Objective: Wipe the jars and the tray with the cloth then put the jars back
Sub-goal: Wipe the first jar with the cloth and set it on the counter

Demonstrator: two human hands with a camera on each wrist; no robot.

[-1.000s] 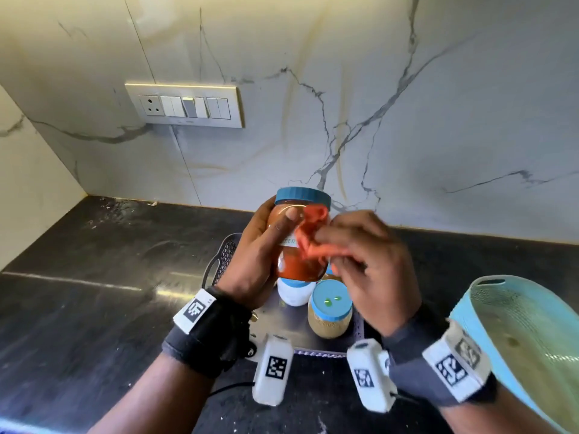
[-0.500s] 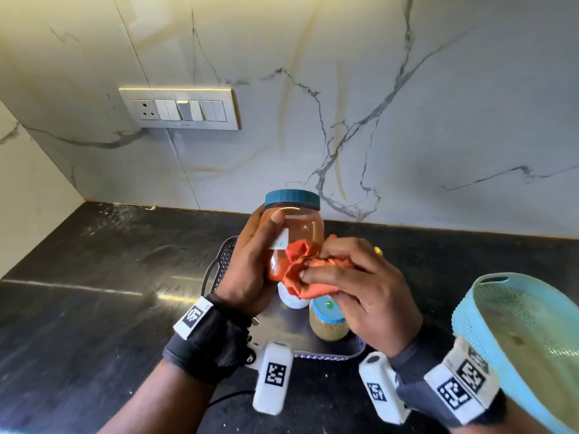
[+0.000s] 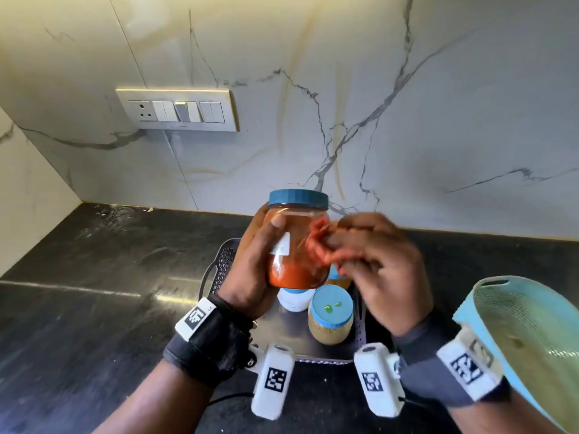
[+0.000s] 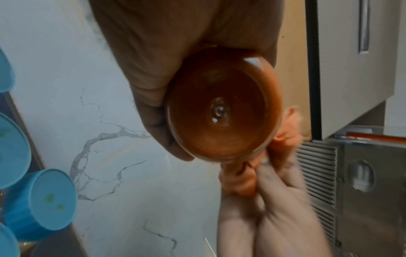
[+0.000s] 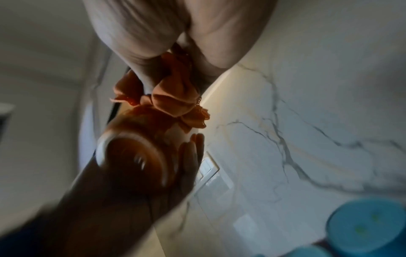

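Note:
My left hand (image 3: pixel 250 270) grips a clear jar (image 3: pixel 296 242) with a blue lid and red powder inside, held upright above the tray. Its round base (image 4: pixel 219 111) fills the left wrist view. My right hand (image 3: pixel 376 255) holds a bunched orange cloth (image 3: pixel 319 242) against the jar's right side; the cloth (image 5: pixel 173 102) shows crumpled between its fingers in the right wrist view. Below, the dark perforated tray (image 3: pixel 224 264) holds a jar with a blue lid (image 3: pixel 331 313), a white jar (image 3: pixel 293 300) and another one mostly hidden behind my hands.
A light blue basket (image 3: pixel 532 336) sits at the right edge of the black counter (image 3: pixel 94 292). A marble wall with a switch panel (image 3: pixel 177 109) stands behind. Bare counter stretches to the left of the tray.
The cloth has gone from near the lid down to the jar's lower side and back up to its middle. My left hand has kept holding the jar over the tray.

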